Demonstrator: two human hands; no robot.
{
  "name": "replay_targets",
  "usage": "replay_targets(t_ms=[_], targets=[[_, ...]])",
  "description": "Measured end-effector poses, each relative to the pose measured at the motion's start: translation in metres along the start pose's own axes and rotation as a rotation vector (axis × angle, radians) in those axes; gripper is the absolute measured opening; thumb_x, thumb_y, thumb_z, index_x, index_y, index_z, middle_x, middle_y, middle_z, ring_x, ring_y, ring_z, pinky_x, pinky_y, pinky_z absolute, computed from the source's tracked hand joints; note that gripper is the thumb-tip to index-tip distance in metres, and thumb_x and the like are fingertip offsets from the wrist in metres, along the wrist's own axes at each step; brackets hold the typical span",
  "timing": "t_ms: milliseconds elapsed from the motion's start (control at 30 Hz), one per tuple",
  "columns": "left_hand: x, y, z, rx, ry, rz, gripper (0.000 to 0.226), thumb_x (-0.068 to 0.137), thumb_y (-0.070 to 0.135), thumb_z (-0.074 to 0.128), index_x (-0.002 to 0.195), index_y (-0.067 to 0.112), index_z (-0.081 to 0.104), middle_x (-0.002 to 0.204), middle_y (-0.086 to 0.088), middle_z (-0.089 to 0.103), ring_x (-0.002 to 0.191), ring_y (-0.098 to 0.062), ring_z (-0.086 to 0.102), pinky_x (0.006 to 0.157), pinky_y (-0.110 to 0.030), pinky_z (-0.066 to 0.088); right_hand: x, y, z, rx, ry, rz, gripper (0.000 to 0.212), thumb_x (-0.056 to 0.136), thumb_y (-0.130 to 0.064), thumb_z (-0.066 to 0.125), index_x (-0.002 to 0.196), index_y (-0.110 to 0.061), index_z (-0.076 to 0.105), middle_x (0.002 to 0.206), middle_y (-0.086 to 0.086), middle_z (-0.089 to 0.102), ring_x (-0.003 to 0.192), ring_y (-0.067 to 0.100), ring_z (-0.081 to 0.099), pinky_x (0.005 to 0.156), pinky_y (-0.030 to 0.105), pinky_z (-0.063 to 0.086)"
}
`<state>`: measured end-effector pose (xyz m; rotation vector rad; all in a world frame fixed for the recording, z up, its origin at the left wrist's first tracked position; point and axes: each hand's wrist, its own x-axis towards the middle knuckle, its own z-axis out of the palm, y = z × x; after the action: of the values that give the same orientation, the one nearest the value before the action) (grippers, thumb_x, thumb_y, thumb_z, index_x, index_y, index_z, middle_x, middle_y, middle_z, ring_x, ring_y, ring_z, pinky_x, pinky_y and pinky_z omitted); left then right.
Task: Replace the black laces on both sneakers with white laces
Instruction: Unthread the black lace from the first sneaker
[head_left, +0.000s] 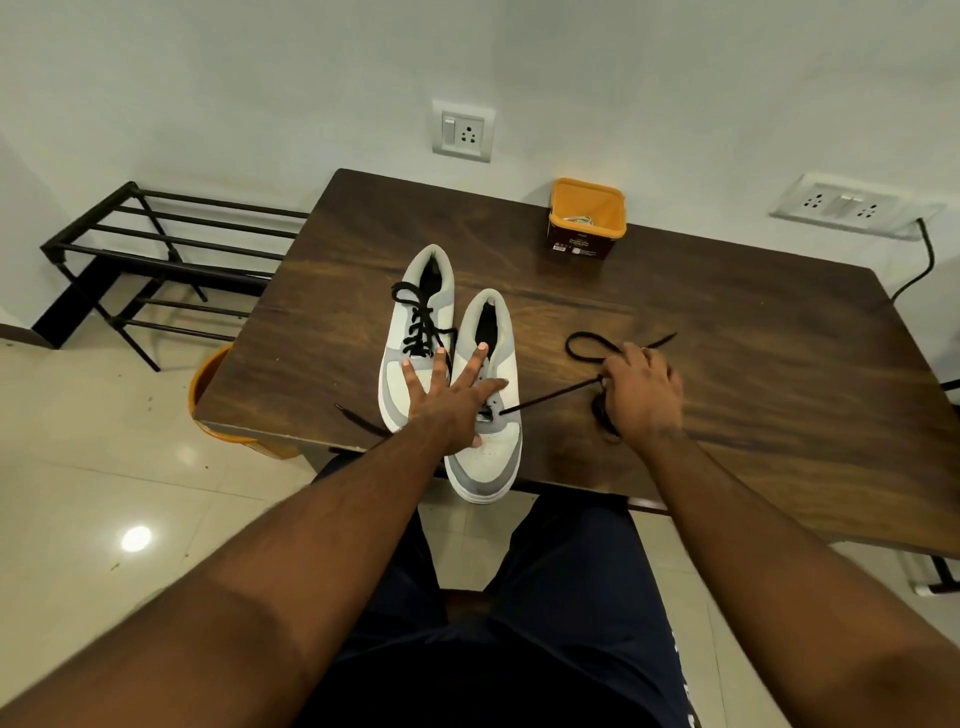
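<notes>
Two white-and-grey sneakers lie side by side on the wooden table (727, 322), toes toward me. The left sneaker (415, 291) still carries its black lace (418, 319). The right sneaker (491, 457) has almost all eyelets bare; its black lace (550, 399) runs from the lowest eyelets out to the right, and the other end (358, 418) trails left. My left hand (452, 395) lies flat, fingers spread, across both sneakers. My right hand (641, 395) is closed on the pulled-out lace, a loop (584, 345) of it lying beyond the fingers.
A yellow tub (587, 218) with white laces inside stands at the table's far edge. A black metal shoe rack (156, 249) is at the left by the wall. An orange bucket (205, 379) sits below the table's left corner. Wall sockets are behind.
</notes>
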<state>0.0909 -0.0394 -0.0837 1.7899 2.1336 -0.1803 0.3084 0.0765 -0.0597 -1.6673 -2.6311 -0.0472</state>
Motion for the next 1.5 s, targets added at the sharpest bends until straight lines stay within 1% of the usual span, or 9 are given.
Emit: replay_targets(t_ms=[100, 300, 533, 700, 800, 967, 1100, 1300, 1500], targets=[[0.001, -0.001, 0.0, -0.003, 0.001, 0.004, 0.09, 0.082, 0.037, 0.074, 0.148, 0.051, 0.014, 0.158, 0.011, -0.03, 0.144, -0.043, -0.023, 0.102, -0.076, -0.011, -0.008, -0.042, 0.011, 0.159, -0.037, -0.122, 0.037, 0.092, -0.02, 0.052, 0.129, -0.024, 0.053, 0.138, 0.004, 0.044, 0.123, 0.028, 0.047, 0.099, 0.048, 0.041], [0.0, 0.002, 0.0, 0.013, 0.001, -0.015, 0.092, 0.081, 0.039, 0.074, 0.148, 0.052, 0.012, 0.158, 0.011, -0.03, 0.144, -0.043, -0.021, 0.103, -0.076, -0.01, -0.026, -0.089, 0.035, 0.292, -0.128, -0.223, 0.017, 0.092, -0.025, 0.051, 0.099, -0.022, 0.066, 0.101, -0.002, 0.062, 0.101, 0.021, 0.055, 0.083, 0.036, 0.037], [-0.001, -0.002, 0.0, 0.005, 0.001, -0.007, 0.089, 0.084, 0.038, 0.072, 0.148, 0.052, 0.012, 0.157, 0.011, -0.031, 0.144, -0.043, -0.023, 0.103, -0.076, -0.008, -0.007, -0.056, 0.019, 0.182, -0.061, -0.274, 0.012, 0.096, -0.026, 0.044, 0.096, -0.021, 0.054, 0.104, -0.001, 0.058, 0.1, 0.021, 0.053, 0.087, 0.04, 0.037], [-0.001, -0.001, 0.0, 0.001, -0.004, -0.011, 0.088, 0.085, 0.037, 0.071, 0.148, 0.052, 0.011, 0.157, 0.012, -0.032, 0.144, -0.042, -0.024, 0.102, -0.076, -0.009, 0.01, 0.018, 0.018, 0.312, 0.157, 0.194, 0.013, 0.096, -0.026, 0.048, 0.096, -0.018, 0.058, 0.107, 0.008, 0.058, 0.102, 0.032, 0.053, 0.085, 0.045, 0.04], [0.0, -0.001, 0.001, -0.005, -0.013, -0.009, 0.089, 0.085, 0.036, 0.072, 0.148, 0.051, 0.011, 0.157, 0.012, -0.032, 0.144, -0.042, -0.024, 0.102, -0.076, -0.009, 0.006, 0.019, 0.025, 0.29, 0.039, 0.315, 0.019, 0.097, -0.027, 0.049, 0.109, -0.015, 0.058, 0.12, 0.01, 0.053, 0.112, 0.033, 0.048, 0.091, 0.046, 0.039], [0.0, -0.001, 0.001, -0.025, -0.011, -0.005, 0.088, 0.085, 0.033, 0.072, 0.148, 0.051, 0.013, 0.157, 0.011, -0.032, 0.144, -0.042, -0.024, 0.103, -0.076, -0.01, -0.014, -0.034, 0.037, 0.36, -0.034, -0.01, 0.037, 0.089, -0.029, 0.063, 0.125, -0.02, 0.057, 0.14, 0.004, 0.047, 0.125, 0.03, 0.044, 0.1, 0.046, 0.037], [0.0, -0.001, 0.0, -0.021, -0.011, -0.004, 0.089, 0.084, 0.036, 0.072, 0.148, 0.051, 0.012, 0.157, 0.012, -0.032, 0.144, -0.043, -0.022, 0.103, -0.076, -0.009, -0.023, -0.072, 0.046, 0.437, -0.069, -0.184, 0.022, 0.089, -0.028, 0.061, 0.111, -0.024, 0.065, 0.127, -0.003, 0.057, 0.118, 0.022, 0.048, 0.097, 0.044, 0.04], [-0.001, -0.002, -0.001, -0.007, -0.015, -0.001, 0.09, 0.084, 0.039, 0.072, 0.148, 0.052, 0.01, 0.157, 0.012, -0.031, 0.144, -0.043, -0.023, 0.103, -0.077, -0.007, -0.022, -0.069, 0.042, 0.226, -0.064, -0.322, 0.017, 0.096, -0.029, 0.048, 0.102, -0.02, 0.061, 0.112, -0.003, 0.059, 0.109, 0.02, 0.049, 0.09, 0.038, 0.035], [-0.002, -0.002, -0.003, 0.012, -0.025, 0.006, 0.091, 0.084, 0.039, 0.073, 0.149, 0.05, 0.01, 0.158, 0.011, -0.03, 0.145, -0.043, -0.018, 0.105, -0.077, -0.007, -0.008, -0.012, 0.039, 0.166, -0.06, -0.058, 0.016, 0.096, -0.025, 0.046, 0.102, -0.018, 0.058, 0.108, 0.004, 0.058, 0.103, 0.028, 0.053, 0.086, 0.042, 0.044]])
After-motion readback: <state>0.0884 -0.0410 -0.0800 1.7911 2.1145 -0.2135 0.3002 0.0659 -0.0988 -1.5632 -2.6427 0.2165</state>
